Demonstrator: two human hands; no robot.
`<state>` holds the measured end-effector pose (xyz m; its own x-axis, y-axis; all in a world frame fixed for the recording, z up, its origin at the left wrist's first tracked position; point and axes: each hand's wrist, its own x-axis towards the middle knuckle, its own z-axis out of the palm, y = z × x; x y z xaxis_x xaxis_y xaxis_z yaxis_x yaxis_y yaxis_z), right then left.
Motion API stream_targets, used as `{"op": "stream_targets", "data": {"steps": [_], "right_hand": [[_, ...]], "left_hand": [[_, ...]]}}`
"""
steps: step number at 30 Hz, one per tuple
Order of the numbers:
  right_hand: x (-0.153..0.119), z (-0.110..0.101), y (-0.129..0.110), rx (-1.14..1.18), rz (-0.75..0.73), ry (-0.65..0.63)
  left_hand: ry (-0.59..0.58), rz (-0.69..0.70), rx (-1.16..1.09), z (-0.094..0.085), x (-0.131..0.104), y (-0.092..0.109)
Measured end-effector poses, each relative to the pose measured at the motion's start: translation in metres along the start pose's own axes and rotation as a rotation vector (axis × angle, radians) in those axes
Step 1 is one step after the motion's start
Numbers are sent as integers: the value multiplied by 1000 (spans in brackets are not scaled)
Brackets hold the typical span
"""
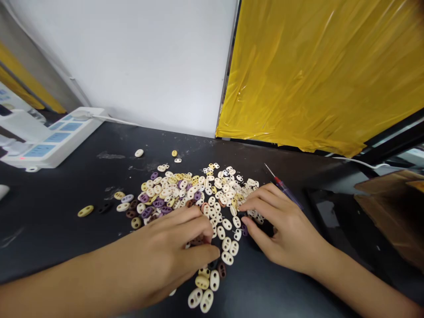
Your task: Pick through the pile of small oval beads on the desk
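So we had a big loose spread of small cream oval pieces (170,190), many with two round holes, right in the middle of the matte black tabletop (59,234). Purple, yellow and brown ones were mixed in, mostly toward the left side.

Our left hand (172,251) was over the near side of the spread, fingers bent down and the thumb reaching forward close to the curled fingertips. Honestly we couldn't tell whether it had hold of a piece, since the fingers hid what was under them. Two cream ovals (201,300) lay side by side just on our side of it.

Our right hand (291,229) was at the right edge of the spread, partly open, with a small gap between thumb and index finger and nothing that we could see in its grip. Its fingertips were right by some cream pieces. Just beyond its knuckles lay a thin screwdriver with a red collar and dark purple handle (283,187), tip pointing away from us.

A few strays sat apart: an olive-yellow oval (85,210) off left, and a white oval (139,153) farther back. A white power strip with blue socket panels (79,137) was at far left, and a brown cardboard box (387,212) at far right.
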<state>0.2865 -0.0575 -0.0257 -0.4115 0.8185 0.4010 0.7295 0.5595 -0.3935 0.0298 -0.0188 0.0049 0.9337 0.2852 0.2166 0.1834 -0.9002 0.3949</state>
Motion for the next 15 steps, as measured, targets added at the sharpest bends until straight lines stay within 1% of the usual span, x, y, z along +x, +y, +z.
{"op": "stream_targets", "data": {"steps": [6,9,12,15], "right_hand": [[1,-1,-1,59,22,13],[1,0,-5,97,38,64],[-1,2,-11,145,69,132],[-3,6,-19,201,101,143]], "left_hand": [[-5,-8,-6,-1,-1,4],[-27,18,-30,-1,-3,7],[-14,32,-70,3,-5,8],[-24,26,-84,9,-6,8]]}}
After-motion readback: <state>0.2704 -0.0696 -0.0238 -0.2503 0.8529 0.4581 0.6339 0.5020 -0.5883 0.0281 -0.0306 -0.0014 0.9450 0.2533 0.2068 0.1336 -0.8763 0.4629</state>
